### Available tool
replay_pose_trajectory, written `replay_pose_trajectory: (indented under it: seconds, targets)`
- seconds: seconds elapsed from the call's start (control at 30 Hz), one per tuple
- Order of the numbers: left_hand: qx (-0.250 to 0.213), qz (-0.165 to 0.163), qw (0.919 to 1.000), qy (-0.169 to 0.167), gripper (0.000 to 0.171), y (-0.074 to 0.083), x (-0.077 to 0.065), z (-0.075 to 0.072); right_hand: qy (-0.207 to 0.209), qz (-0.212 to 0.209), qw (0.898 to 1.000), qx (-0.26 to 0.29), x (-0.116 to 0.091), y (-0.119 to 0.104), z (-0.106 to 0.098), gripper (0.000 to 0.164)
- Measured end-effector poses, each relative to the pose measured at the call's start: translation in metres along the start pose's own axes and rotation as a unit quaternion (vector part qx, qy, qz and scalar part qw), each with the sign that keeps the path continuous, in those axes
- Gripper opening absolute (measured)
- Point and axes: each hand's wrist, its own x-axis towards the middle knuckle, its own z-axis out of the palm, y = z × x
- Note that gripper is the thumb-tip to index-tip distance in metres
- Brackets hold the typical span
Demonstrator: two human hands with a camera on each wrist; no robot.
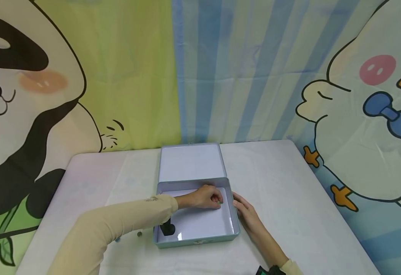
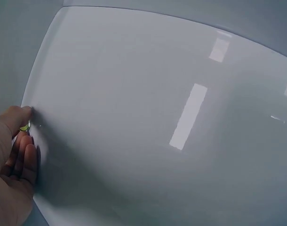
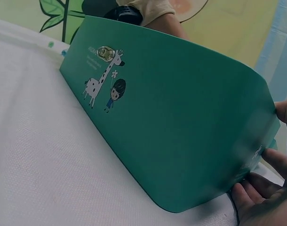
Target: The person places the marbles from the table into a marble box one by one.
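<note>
A green tin box (image 1: pixel 196 242) with a pale inside stands on the table, its hinged lid (image 1: pixel 190 163) swung up at the back. My left hand (image 1: pixel 205 196) is inside, near the right wall. Between its thumb and fingers it pinches a small shiny yellow-green piece (image 2: pixel 25 127), mostly covered by the fingertips. On the box's outer right side, my right hand (image 1: pixel 248 214) holds the wall, with one digit at the rim and other fingertips (image 3: pixel 242 195) at the lower edge. A giraffe and a child are printed on the front, beside a metal clasp (image 3: pixel 106 53).
Two small round pieces lie on the white table (image 1: pixel 272 183) left of the box: a dark one (image 1: pixel 139 233) and a blue one (image 1: pixel 117 239). Behind the table hangs a curtain (image 1: pixel 241 68) printed with cartoon animals. A black wrist camera (image 1: pixel 167 228) hangs over the box's left part.
</note>
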Motion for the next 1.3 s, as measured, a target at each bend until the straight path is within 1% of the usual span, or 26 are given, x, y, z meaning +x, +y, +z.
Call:
replay_pose_trajectory:
  seconds: [0.17,0.33,0.43,0.53,0.67,0.8,0.87,0.93,1.0,1.07,1.17,1.23,1.3]
  targets:
    - [0.008,-0.005,1.0,-0.003,0.014,0.001,0.0,-0.001,-0.003,-0.003,1.0,-0.005,0.001,-0.002,0.001,0.056]
    - [0.0,-0.01,0.9999,-0.011,0.03,0.002,-0.002,-0.005,-0.003,0.005,1.0,-0.012,0.0,-0.003,0.002,0.057]
    - [-0.019,-0.013,0.9997,-0.004,0.039,0.002,-0.008,-0.009,-0.005,0.006,1.0,-0.014,0.0,-0.003,0.002,0.057]
    - [-0.036,-0.018,0.9992,0.009,0.042,0.005,-0.02,-0.016,-0.002,0.008,1.0,-0.013,0.001,-0.003,0.003,0.058]
    - [-0.068,-0.023,0.9974,0.011,0.042,0.018,-0.044,-0.031,0.002,0.007,1.0,-0.014,0.002,-0.003,0.004,0.057]
    - [-0.106,-0.028,0.994,0.007,0.038,0.036,-0.075,-0.055,-0.002,0.005,1.0,-0.019,0.002,-0.003,0.005,0.058]
    - [-0.123,-0.031,0.9918,0.018,0.035,0.045,-0.091,-0.066,-0.002,0.001,1.0,-0.018,0.002,-0.004,0.005,0.058]
    - [-0.145,-0.027,0.9884,0.036,0.033,0.051,-0.106,-0.073,0.0,0.0,1.0,-0.017,0.002,-0.004,0.004,0.058]
    - [-0.162,-0.022,0.9851,0.053,0.031,0.055,-0.122,-0.075,0.001,-0.001,1.0,-0.014,0.002,-0.004,0.003,0.059]
    - [-0.173,-0.013,0.9825,0.067,0.031,0.056,-0.138,-0.074,0.001,0.0,1.0,-0.014,0.001,-0.003,0.002,0.059]
    - [-0.186,-0.02,0.9786,0.087,0.033,0.056,-0.161,-0.071,0.001,0.003,1.0,-0.012,0.001,-0.002,0.002,0.06]
    - [-0.193,-0.022,0.9749,0.108,0.032,0.057,-0.176,-0.07,0.004,0.004,1.0,-0.013,0.0,-0.001,0.001,0.06]
    - [-0.198,-0.024,0.9698,0.14,0.031,0.056,-0.191,-0.071,0.008,0.006,1.0,-0.014,-0.001,0.0,0.001,0.06]
